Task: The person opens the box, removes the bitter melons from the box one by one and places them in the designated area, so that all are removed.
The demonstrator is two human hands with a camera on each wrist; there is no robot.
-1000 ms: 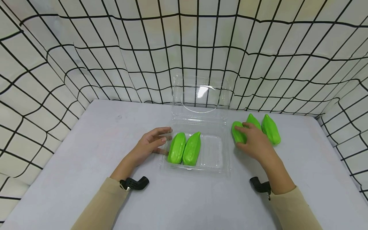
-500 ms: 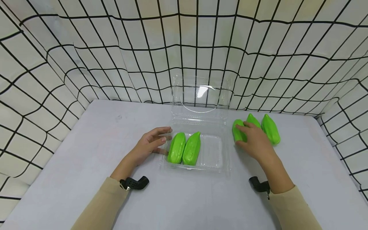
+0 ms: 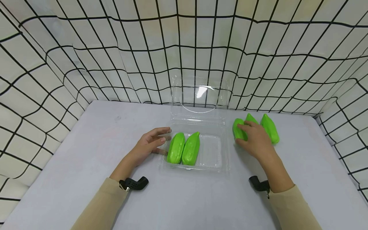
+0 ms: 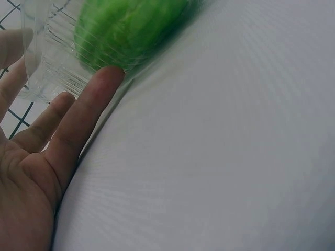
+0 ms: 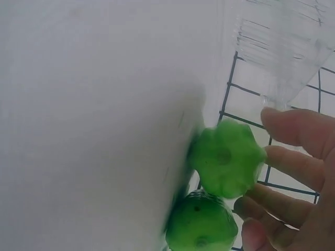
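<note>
A clear plastic clamshell box [image 3: 211, 150] stands with its lid raised. In its left half lie two bright green, ridged fruits with tapered ends: a left one [image 3: 176, 148] and a right one [image 3: 191, 149]. My left hand [image 3: 146, 143] rests at the box's left wall, fingers spread; in the left wrist view one fingertip [image 4: 110, 78] overlaps the wall. Three like fruits lie right of the box. Over the nearest fruit [image 3: 238, 129] reaches my right hand [image 3: 256, 139], fingertips at its top; in the right wrist view the thumb [image 5: 293, 125] stands apart from this fruit [image 5: 227, 157].
Beside that fruit, a middle fruit [image 3: 251, 118] is partly covered by the right hand, and a third fruit [image 3: 270, 129] lies farther right. The transparent lid [image 3: 199, 95] leans up at the back near a black-lined white netting wall [image 3: 195, 57]. A white table [image 3: 198, 201] spreads underneath.
The fruit under my right hand has turned slightly, its far end shifting away from me, with the fingers moving along on it. My left hand and the box stay put.
</note>
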